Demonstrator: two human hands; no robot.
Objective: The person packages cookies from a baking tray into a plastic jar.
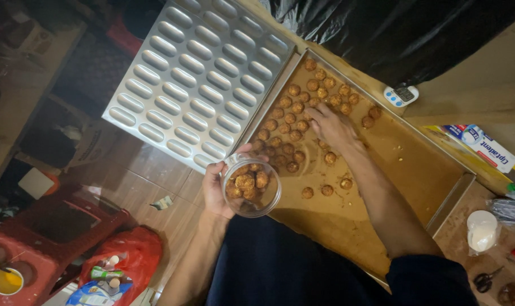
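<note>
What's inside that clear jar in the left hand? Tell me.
The clear jar, held by the left hand, shows several round, golden-brown cookies piled in its lower part. Those underneath the top ones, and the exact count, are hidden.

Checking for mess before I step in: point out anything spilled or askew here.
Crumbs lie scattered on the brown paper lining the metal baking tray, and a crumpled scrap of paper lies on the tiled floor. Nothing else stands out.
</note>
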